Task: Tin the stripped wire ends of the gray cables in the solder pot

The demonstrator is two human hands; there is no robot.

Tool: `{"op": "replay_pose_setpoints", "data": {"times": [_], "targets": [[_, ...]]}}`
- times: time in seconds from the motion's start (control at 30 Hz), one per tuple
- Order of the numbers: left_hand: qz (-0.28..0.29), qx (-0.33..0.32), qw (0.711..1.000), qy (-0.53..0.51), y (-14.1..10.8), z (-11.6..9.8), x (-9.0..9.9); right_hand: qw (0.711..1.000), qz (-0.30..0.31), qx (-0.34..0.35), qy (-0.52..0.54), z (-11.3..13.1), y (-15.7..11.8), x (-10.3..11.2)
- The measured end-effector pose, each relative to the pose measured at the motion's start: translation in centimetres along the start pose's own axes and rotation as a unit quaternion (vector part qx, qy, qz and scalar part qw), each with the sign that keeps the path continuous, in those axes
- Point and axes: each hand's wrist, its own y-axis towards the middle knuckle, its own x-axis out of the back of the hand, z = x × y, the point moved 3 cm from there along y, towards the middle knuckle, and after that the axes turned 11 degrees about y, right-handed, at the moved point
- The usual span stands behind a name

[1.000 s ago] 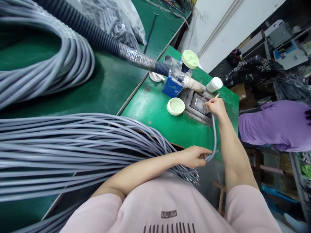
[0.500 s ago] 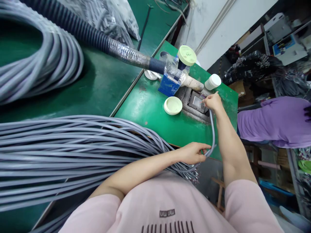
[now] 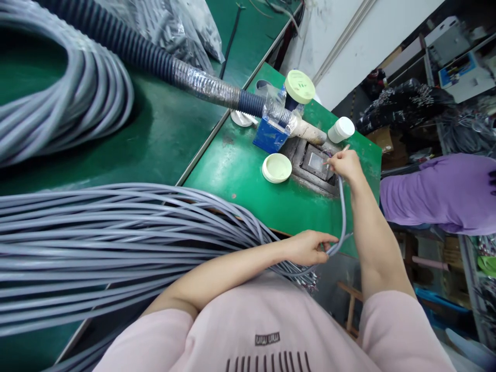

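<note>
My right hand pinches the end of a grey cable, and thin stripped wires poke out from its fingertips. Those wires are beside a small solder pot with a shiny silver surface, set into the green table. Lower down, the fingers of my left hand are closed around the same cable where it bends near the table's front edge. To the left of the pot sits an open pale-green tub; its contents look pale.
A taped black hose runs to a pale nozzle over the pot. Nearby stand a blue box, a white jar and a lidded tub. Bundled grey cables cover the left side. A person in purple is at right.
My right hand has drawn slightly right with the cable end, away from the middle of the pot. My left hand keeps its hold and has barely shifted.
</note>
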Motion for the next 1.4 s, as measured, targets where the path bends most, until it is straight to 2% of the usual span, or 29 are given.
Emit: {"op": "replay_pose_setpoints", "data": {"times": [0.07, 0.17, 0.23, 0.33, 0.43, 0.53, 0.63, 0.77, 0.9, 1.07, 1.4], "targets": [[0.038, -0.027, 0.998, 0.050, -0.5, -0.3, -0.3, 0.997, 0.004, 0.012, 0.072, 0.2, -2.3, 1.5], [0.106, -0.062, 0.986, 0.111, -1.5, -0.4, -1.2, 0.978, 0.036, 0.014, 0.203, 0.5, -7.4, 3.3], [0.098, -0.055, 0.990, 0.091, -1.9, 0.0, -1.7, 0.963, 0.042, 0.019, 0.266, 0.7, -11.5, 3.8], [-0.026, 0.004, 0.997, -0.066, -2.4, 1.0, -1.8, 0.939, 0.025, 0.015, 0.343, 0.6, -17.4, 3.2], [-0.170, 0.051, 0.956, -0.233, -3.0, 1.6, -1.4, 0.907, 0.017, 0.000, 0.421, 0.4, -21.9, 1.3], [-0.239, 0.042, 0.919, -0.309, -3.7, 0.9, -0.9, 0.871, 0.023, -0.014, 0.491, 0.5, -24.7, -0.7], [-0.260, 0.000, 0.901, -0.346, -4.4, -0.4, -0.8, 0.844, 0.032, -0.024, 0.534, 0.8, -26.0, -1.9], [-0.298, -0.031, 0.889, -0.347, -5.3, -1.3, -1.3, 0.832, 0.044, -0.026, 0.552, 1.2, -26.7, -2.3], [-0.341, -0.027, 0.881, -0.328, -5.8, -1.3, -1.7, 0.834, 0.043, -0.017, 0.550, 1.4, -27.1, -2.3], [-0.367, -0.016, 0.879, -0.306, -6.0, -1.4, -1.9, 0.835, 0.046, -0.008, 0.548, 1.5, -27.7, -2.5], [-0.374, -0.009, 0.879, -0.296, -6.2, -1.6, -2.6, 0.788, 0.088, -0.022, 0.610, 1.1, -28.5, -2.8]]}}
